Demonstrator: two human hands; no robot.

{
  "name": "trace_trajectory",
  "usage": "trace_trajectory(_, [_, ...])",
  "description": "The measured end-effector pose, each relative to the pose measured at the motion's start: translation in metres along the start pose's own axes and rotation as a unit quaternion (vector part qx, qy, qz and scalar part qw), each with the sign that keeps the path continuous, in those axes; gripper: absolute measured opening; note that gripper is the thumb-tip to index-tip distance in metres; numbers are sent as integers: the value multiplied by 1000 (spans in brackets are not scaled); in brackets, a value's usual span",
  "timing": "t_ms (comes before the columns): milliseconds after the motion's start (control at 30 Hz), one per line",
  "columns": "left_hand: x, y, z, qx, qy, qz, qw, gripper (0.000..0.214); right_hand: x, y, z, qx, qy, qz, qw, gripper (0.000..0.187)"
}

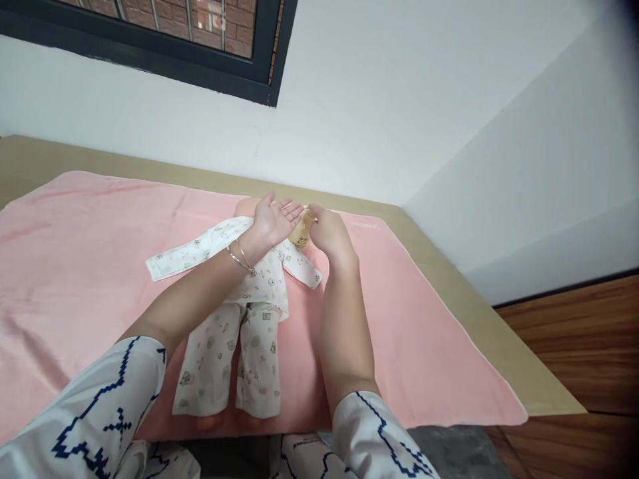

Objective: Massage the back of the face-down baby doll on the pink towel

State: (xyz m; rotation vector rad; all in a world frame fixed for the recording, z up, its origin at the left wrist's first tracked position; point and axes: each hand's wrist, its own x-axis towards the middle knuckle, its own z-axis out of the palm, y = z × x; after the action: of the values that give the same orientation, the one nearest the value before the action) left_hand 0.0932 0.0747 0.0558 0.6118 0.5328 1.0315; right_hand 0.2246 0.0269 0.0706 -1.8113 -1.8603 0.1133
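My right hand [330, 233] is closed around a small see-through yellowish bottle [300, 234] with dark printing on its side. The bottle is tilted, and its mouth is hidden by my fingers. Beside it, my left hand [275, 218] lies palm up with the fingers stretched out and nothing visible in it. Below both hands a doll [245, 207] is laid on its back, wearing a white patterned long-sleeved top [267, 283] and matching trousers [258, 359]. Most of its head is behind my left hand, and its feet show at the trouser hems.
A pink blanket [419, 319] covers much of the tan bed board [524, 372]. Behind it rises a white wall [349, 133] with a dark-framed window [264, 86]. Brown wooden panels [574, 339] stand at the right.
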Motion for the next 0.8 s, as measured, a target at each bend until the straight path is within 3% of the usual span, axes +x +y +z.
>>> trace_trajectory(200, [-9, -2, 0, -28, -6, -27, 999, 67, 4, -3, 8, -34, 13, 18, 999, 45])
trace_trajectory(333, [-36, -8, -13, 27, -20, -15, 999, 59, 3, -10, 15, -70, 17, -4, 997, 48])
trace_trajectory(433, [-59, 0, -22, 74, -20, -8, 997, 57, -5, -29, 18, -59, 27, -15, 998, 49])
trace_trajectory(500, [-75, 13, -23, 110, -46, 5, 993, 59, -15, -52, 22, -8, 16, -48, 999, 52])
trace_trajectory(600, [-98, 38, -21, 195, -79, 81, 974, 59, -39, -91, 35, 13, 14, -104, 994, 59])
trace_trajectory(667, [-112, 55, -20, 245, -60, 127, 959, 61, -59, -113, 46, 3, 39, -160, 986, 63])
trace_trajectory(800, [-127, 71, -20, 305, -40, 145, 940, 72, -93, -136, 58, 34, 50, -297, 953, 78])
